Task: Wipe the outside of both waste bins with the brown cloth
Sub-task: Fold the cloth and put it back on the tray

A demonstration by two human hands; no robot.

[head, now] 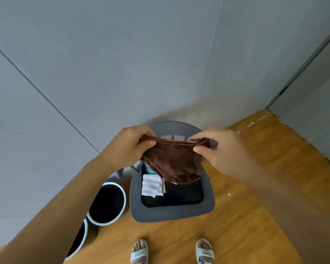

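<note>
there is a single view, worn on the person's head, looking forward and steeply down along both forearms. the left hand point(131, 144) and right hand point(216, 149) sit near the lens at mid-frame, with the chair point(171, 212) directly below them and the wooden floor point(236, 216) farther down. the person's own sandalled feet point(171, 251) reach the bottom edge, so the camera stands almost over them. the wide angle bends the grey wall point(122, 63) seams, and the wall fills the upper half.

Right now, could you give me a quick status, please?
Left hand, right hand both grip brown cloth. Waste bins untouched. Nothing blocking.
</note>
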